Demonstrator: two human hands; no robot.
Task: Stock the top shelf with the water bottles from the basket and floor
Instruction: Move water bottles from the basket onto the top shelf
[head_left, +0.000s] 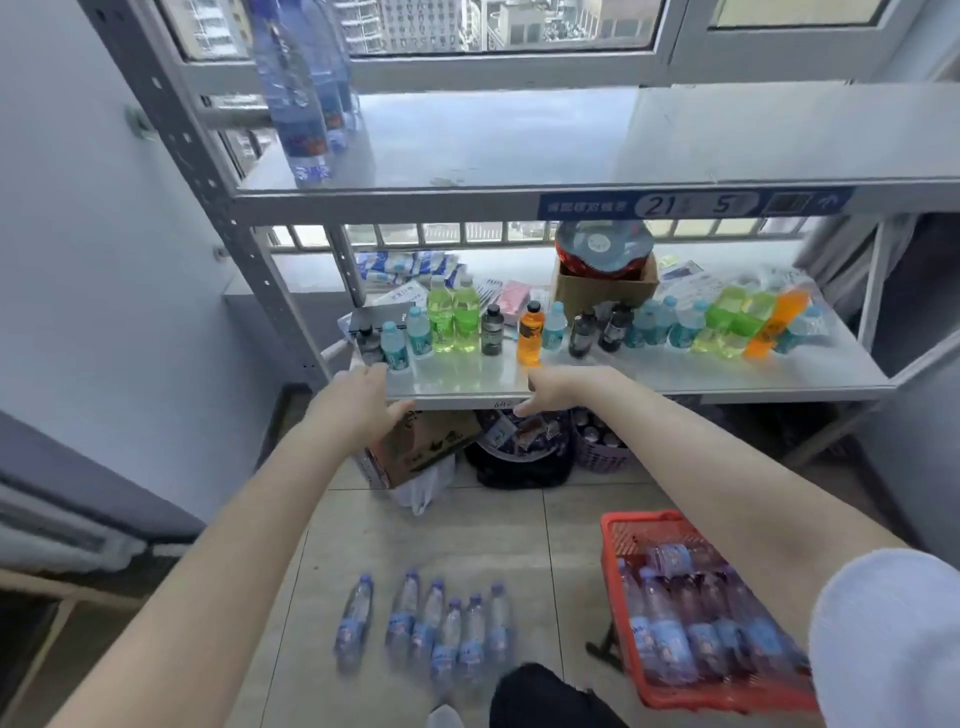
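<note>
While the left hand (363, 402) and right hand (553, 389) reach forward with an open, empty grip, a fetch seems due: stoop for water bottles (434, 623) on the floor (415, 530) or in the red basket (644, 519). A few stand on the top shelf (519, 140). Blur smears labels; a sleeve (883, 639) hides the basket's corner.

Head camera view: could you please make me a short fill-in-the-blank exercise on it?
1. The plastic basket is coloured ____.
2. The bottles on the top shelf stand at its ____ end.
3. The left hand and right hand hold ____.
Missing words: red; left; nothing.
</note>
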